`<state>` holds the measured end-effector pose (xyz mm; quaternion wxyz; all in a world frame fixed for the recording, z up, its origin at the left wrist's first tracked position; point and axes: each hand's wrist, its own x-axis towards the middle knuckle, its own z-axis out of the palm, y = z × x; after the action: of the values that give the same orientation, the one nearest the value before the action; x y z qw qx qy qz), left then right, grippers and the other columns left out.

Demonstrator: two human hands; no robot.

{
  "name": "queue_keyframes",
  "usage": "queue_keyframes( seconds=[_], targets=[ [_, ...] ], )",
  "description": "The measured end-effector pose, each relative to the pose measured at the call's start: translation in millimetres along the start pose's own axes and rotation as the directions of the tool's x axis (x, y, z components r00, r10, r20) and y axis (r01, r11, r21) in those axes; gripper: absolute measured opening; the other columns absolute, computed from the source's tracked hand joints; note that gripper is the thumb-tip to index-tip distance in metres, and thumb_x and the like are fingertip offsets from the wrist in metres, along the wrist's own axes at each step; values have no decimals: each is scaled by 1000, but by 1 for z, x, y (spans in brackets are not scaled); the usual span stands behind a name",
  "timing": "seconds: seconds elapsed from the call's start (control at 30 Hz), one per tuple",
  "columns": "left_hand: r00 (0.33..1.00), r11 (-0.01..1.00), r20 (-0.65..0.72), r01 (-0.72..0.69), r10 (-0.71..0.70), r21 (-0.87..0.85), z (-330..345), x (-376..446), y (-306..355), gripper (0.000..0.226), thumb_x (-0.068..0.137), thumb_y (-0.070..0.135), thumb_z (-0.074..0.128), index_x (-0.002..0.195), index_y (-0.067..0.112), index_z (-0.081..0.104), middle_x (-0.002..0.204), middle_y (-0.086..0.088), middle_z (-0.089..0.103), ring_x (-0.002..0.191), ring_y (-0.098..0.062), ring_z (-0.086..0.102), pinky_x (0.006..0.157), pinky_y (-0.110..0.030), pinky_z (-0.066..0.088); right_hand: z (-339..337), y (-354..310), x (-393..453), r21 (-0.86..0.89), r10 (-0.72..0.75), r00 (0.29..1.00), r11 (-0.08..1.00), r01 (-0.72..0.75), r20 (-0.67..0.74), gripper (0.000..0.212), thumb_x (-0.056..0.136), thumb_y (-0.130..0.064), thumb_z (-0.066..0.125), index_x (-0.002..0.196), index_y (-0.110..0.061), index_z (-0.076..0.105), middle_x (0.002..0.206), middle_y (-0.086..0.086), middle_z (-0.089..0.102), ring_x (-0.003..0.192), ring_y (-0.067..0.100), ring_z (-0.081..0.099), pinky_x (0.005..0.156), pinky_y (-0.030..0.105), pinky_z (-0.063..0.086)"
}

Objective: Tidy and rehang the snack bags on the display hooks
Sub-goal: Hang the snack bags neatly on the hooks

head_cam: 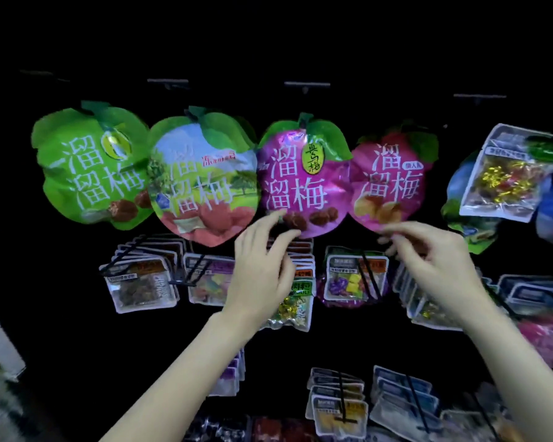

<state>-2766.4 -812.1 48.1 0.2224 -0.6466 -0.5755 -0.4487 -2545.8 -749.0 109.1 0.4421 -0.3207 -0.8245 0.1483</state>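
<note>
Several apple-shaped plum snack bags hang in a row on hooks: a green bag (87, 167), a pale blue and pink bag (201, 180), a purple bag (300, 177) and a pink bag (393, 180). My left hand (262, 266) is raised just under the purple bag, its fingers loosely spread and the fingertips near the bag's lower edge. My right hand (434, 253) is under the pink bag, with its fingertips at that bag's bottom rim. Neither hand grips anything that I can see.
Small clear candy packs (141, 282) hang on black hooks in the rows below. A tilted clear pack (505, 173) hangs at the upper right over blue and green bags. Price-tag holders (307, 84) stick out above. The backing is dark.
</note>
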Motion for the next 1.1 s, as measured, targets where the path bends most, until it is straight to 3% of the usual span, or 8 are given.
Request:
queue_keyframes(
  seconds=[0.13,0.23,0.33,0.5,0.63,0.8,0.9,1.1],
  targets=[
    [980,998,195,-55,46,44,44,-11,19,35,85,20,39,109,11,64,129,-12,53,116,-25,43,96,-44,36,-3,71,-13,-155,241,964,962,-223,111,28,88,5,51,105,-11,65,100,10,69,91,18,65,81,25,44],
    [953,963,302,-52,-30,263,65,-9,23,40,81,27,37,107,17,66,119,-4,61,108,-25,53,91,-39,34,23,114,-3,-339,271,923,925,-171,273,49,87,1,54,135,-5,43,136,15,45,127,28,42,100,27,28],
    [917,933,358,40,-176,358,67,-1,27,45,85,30,36,123,19,58,118,1,61,109,-23,52,82,-36,45,53,136,11,-398,272,887,910,-112,373,64,91,-6,54,146,-8,22,150,12,23,136,31,25,109,33,20],
    [880,911,441,-22,-178,412,66,-9,24,49,81,31,39,123,14,59,111,-3,65,102,-27,58,71,-35,49,79,152,16,-552,272,942,825,-124,196,41,87,-11,59,126,-5,49,128,18,42,116,37,39,95,41,33],
    [872,900,447,-18,-198,435,70,-10,25,47,88,27,50,134,16,49,126,-2,56,118,-25,48,86,-34,42,77,150,3,-233,210,967,957,-173,141,5,85,-3,60,89,-1,58,98,14,54,95,34,53,75,30,34],
    [886,903,425,-15,-187,428,72,-11,26,44,87,24,50,131,15,53,124,-2,59,115,-25,51,81,-34,44,48,132,-29,-98,141,945,988,-117,295,9,93,-14,54,90,-17,46,79,5,65,46,6,55,51,26,38],
    [947,967,302,33,-111,254,66,-10,25,35,85,19,49,117,14,62,114,-1,63,104,-22,58,77,-31,45,29,117,-45,-102,108,928,992,-76,357,6,94,-18,53,93,-19,47,82,-9,58,41,5,47,47,16,32],
    [927,918,44,376,-373,-127,26,-47,5,36,92,18,35,112,8,63,108,5,58,104,-11,51,89,-17,34,25,89,-73,-99,119,872,992,-81,474,10,94,-24,53,102,-20,49,59,-4,55,43,12,43,52,25,34]
  ],
)
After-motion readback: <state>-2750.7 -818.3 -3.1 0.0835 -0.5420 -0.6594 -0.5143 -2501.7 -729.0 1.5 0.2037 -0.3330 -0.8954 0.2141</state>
